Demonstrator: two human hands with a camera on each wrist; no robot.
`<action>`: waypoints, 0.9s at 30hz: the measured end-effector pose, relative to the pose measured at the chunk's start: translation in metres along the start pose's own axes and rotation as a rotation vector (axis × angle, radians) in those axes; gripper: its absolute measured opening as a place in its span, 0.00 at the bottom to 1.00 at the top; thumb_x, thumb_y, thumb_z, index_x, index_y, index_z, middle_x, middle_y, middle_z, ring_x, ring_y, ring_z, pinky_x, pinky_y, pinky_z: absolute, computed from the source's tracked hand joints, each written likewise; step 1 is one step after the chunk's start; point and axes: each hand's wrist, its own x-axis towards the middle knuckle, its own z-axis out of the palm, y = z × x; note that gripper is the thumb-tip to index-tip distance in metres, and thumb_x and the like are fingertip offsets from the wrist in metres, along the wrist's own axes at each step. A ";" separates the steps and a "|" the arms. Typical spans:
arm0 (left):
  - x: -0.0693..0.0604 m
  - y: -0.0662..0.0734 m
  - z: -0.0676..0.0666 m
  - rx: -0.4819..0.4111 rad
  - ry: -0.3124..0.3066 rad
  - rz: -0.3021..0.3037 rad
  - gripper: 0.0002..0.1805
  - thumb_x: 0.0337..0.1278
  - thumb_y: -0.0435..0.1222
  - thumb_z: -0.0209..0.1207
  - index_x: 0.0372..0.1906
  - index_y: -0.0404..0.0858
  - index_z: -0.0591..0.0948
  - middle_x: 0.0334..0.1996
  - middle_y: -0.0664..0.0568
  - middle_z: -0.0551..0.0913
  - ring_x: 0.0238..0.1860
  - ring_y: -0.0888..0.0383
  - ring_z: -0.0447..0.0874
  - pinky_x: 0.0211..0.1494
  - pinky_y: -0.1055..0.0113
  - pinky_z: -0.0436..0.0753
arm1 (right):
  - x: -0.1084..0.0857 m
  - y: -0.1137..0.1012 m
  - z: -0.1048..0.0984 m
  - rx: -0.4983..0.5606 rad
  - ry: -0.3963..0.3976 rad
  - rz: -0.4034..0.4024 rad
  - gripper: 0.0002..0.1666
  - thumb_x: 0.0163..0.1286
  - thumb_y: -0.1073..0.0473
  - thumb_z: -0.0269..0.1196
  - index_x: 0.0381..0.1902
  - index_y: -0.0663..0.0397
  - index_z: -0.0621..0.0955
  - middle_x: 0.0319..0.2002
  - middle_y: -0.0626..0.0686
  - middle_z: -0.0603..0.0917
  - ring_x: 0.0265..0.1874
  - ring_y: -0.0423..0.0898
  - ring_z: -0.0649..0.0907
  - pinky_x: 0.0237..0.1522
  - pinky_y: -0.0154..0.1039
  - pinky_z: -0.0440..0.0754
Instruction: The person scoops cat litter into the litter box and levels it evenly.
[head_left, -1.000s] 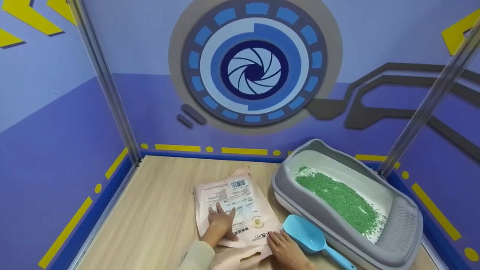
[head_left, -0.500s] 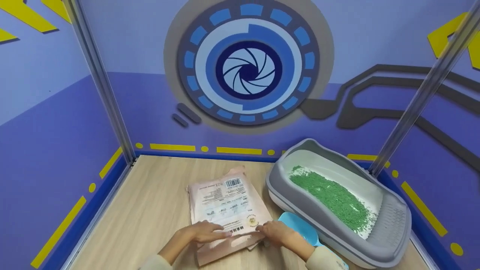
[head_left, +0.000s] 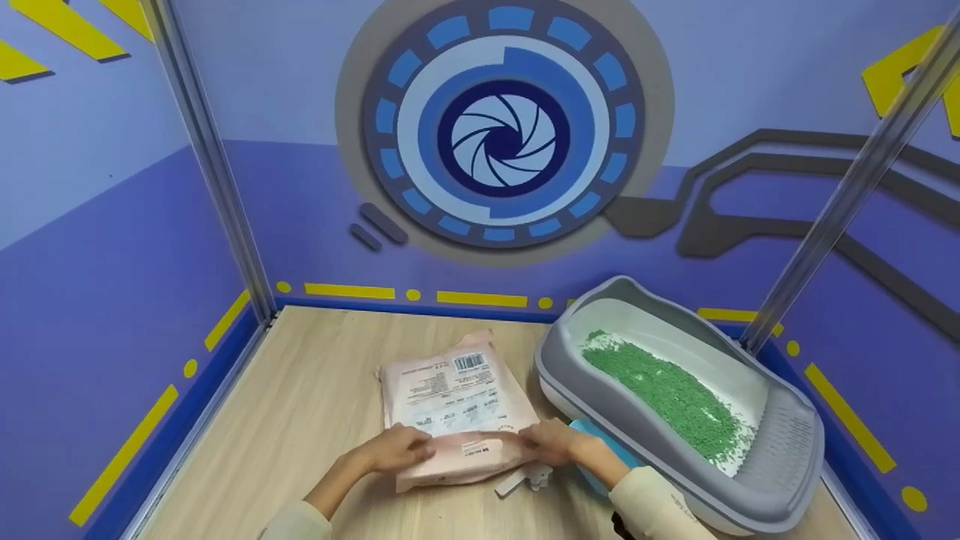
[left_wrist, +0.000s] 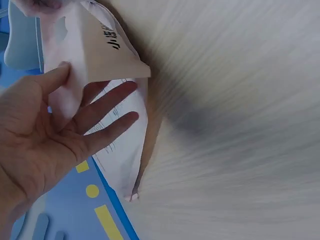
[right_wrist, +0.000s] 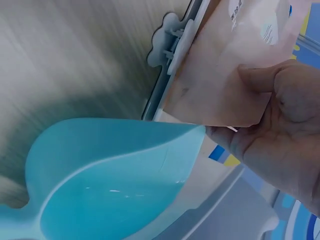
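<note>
A pink printed bag (head_left: 442,390) lies on the wooden table with its near end folded over. My left hand (head_left: 397,448) pinches the left side of that fold; in the left wrist view, the thumb presses the front and the other fingers (left_wrist: 112,131) extend behind it. At the right corner my right hand (head_left: 553,441) grips the fold, thumb on top and fingers mostly hidden underneath. Beside the bag's near edge lies a grey-white bag clip (head_left: 517,480) with a cloud-shaped end (right_wrist: 170,42), partly covered by the bag.
A turquoise scoop (right_wrist: 110,170) lies right of the bag, partly hidden by my right arm in the head view. Behind it stands a grey litter box (head_left: 577,382) holding green granules (head_left: 660,390). Purple walls (head_left: 300,225) enclose the table.
Both hands have moved onto the bag's near end, and its flap with the handle slot has turned up and over. My left hand no longer lies spread on the print. The clip has become visible.
</note>
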 end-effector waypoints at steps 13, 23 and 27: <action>0.030 0.028 -0.024 0.221 0.265 -0.012 0.14 0.65 0.39 0.65 0.23 0.39 0.81 0.17 0.63 0.64 0.21 0.68 0.59 0.25 0.72 0.57 | -0.002 0.017 -0.001 0.208 0.054 0.063 0.06 0.70 0.70 0.56 0.32 0.62 0.77 0.21 0.42 0.66 0.20 0.36 0.66 0.24 0.31 0.64; 0.012 -0.001 0.000 0.185 0.306 -0.209 0.10 0.62 0.35 0.64 0.26 0.36 0.84 0.18 0.55 0.76 0.20 0.62 0.66 0.25 0.65 0.66 | 0.004 0.016 0.012 -0.060 0.413 -0.031 0.09 0.59 0.66 0.68 0.36 0.52 0.80 0.27 0.48 0.83 0.24 0.44 0.80 0.24 0.37 0.75; 0.008 -0.007 0.011 0.172 0.278 -0.261 0.07 0.60 0.35 0.65 0.30 0.35 0.86 0.27 0.46 0.86 0.24 0.57 0.75 0.28 0.58 0.74 | 0.008 0.015 0.021 -0.175 0.512 -0.050 0.19 0.55 0.63 0.74 0.45 0.53 0.82 0.37 0.51 0.83 0.36 0.49 0.83 0.36 0.44 0.81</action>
